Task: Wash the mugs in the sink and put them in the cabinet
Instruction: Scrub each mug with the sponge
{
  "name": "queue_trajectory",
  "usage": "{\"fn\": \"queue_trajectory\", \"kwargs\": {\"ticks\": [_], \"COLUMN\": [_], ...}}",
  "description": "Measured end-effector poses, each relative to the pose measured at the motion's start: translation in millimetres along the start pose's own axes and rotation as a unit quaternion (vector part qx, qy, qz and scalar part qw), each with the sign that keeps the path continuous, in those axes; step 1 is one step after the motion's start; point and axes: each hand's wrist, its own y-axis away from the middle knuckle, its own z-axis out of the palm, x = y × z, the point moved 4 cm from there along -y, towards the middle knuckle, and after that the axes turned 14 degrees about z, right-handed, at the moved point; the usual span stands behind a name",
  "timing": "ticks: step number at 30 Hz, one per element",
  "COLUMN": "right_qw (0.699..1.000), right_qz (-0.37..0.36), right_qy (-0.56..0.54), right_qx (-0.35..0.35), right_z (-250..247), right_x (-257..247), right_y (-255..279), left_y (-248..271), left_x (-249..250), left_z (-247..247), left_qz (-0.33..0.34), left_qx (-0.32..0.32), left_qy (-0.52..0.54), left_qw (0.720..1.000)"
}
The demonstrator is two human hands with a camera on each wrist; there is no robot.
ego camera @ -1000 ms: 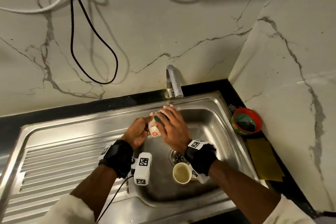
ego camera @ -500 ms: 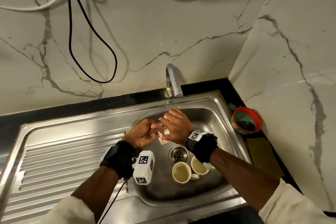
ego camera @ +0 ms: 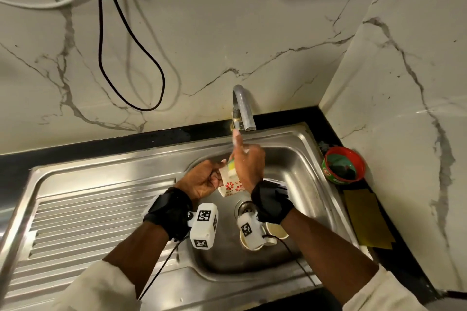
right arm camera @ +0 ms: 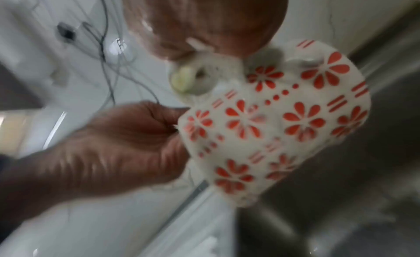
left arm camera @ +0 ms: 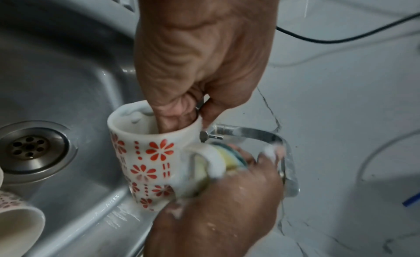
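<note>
A white mug with red flowers (ego camera: 231,186) is held over the sink basin (ego camera: 298,174), soapy and tilted. My left hand (ego camera: 214,177) pinches its rim, fingers inside and thumb outside (left arm camera: 177,121). My right hand (ego camera: 243,160) grips a yellow-green sponge (ego camera: 231,166) pressed against the mug's handle (left arm camera: 211,153), with one soapy finger stretched up toward the tap (ego camera: 243,108). In the right wrist view the mug (right arm camera: 284,126) is blurred. Two more mugs (ego camera: 277,231) lie on the basin floor beside the drain (ego camera: 246,208), partly hidden by my right wrist camera.
A red bowl (ego camera: 344,165) and a yellow cloth (ego camera: 366,218) sit on the black counter right of the sink. The ribbed drainboard (ego camera: 88,209) lies to the left. A black cable (ego camera: 131,63) hangs on the marble wall behind.
My right hand has moved from over the mug's top to its side and risen, one finger now reaching toward the tap. The left hand has turned the mug.
</note>
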Motion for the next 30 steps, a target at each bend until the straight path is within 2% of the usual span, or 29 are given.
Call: {"fn": "queue_trajectory", "kwargs": {"ticks": [1,2,3,4,5,6,7,8,9,13,15,17,19,20,24,25,26,27,29,30], "right_qw": [0.993,0.988,0.992,0.996,0.982,0.949,0.909,0.884,0.877,0.907,0.904,0.867,0.787,0.759,0.736,0.734,0.749,0.785,0.888,0.925], "right_qz": [0.075,0.086,0.037,-0.063,-0.185,-0.293,-0.370,-0.406,-0.418,-0.376,-0.377,-0.430,-0.513,-0.539,-0.567,-0.569,-0.554,-0.516,-0.392,-0.332], "right_qy": [-0.089,-0.123,-0.111,-0.061,0.019,0.114,0.192,0.230,0.237,0.191,0.201,0.249,0.342,0.365,0.365,0.365,0.360,0.340,0.240,0.184], "right_qx": [0.014,0.033,0.036,0.030,0.022,0.016,0.011,0.001,-0.003,0.017,0.024,0.031,0.020,0.012,-0.049,-0.057,-0.051,-0.034,-0.015,-0.020], "right_z": [-3,-5,-5,-2,4,12,17,18,16,6,11,16,20,19,9,2,-5,-12,-19,-17], "right_x": [2,1,-3,-4,0,9,23,35,45,55,57,67,78,79,74,74,73,71,64,59], "right_y": [-4,-4,-1,4,14,25,32,36,35,34,43,54,60,56,29,19,9,0,-10,-9], "left_y": [3,3,4,5,4,1,0,0,1,4,4,1,1,1,2,3,5,8,10,10], "left_x": [0,0,1,4,7,11,14,16,18,12,12,14,17,19,22,22,22,23,23,20], "left_z": [-1,-4,-4,-3,-2,-2,-2,-3,-5,-8,-9,-9,-11,-11,-17,-19,-23,-24,-19,-16], "left_qz": [-0.009,-0.008,-0.005,0.006,0.015,0.022,0.026,0.026,0.025,0.031,0.037,0.041,0.044,0.048,0.045,0.038,0.030,0.025,0.028,0.038], "left_qx": [-0.007,0.003,0.012,0.014,0.015,0.017,0.021,0.027,0.039,0.055,0.057,0.066,0.078,0.079,0.066,0.071,0.076,0.077,0.047,0.036], "left_qy": [-0.007,-0.001,0.011,0.034,0.040,0.048,0.050,0.051,0.045,0.070,0.079,0.077,0.042,0.036,0.040,0.066,0.088,0.101,0.090,0.063], "left_qw": [1.000,1.000,1.000,0.999,0.999,0.998,0.998,0.998,0.998,0.996,0.995,0.994,0.995,0.995,0.996,0.995,0.993,0.992,0.995,0.997]}}
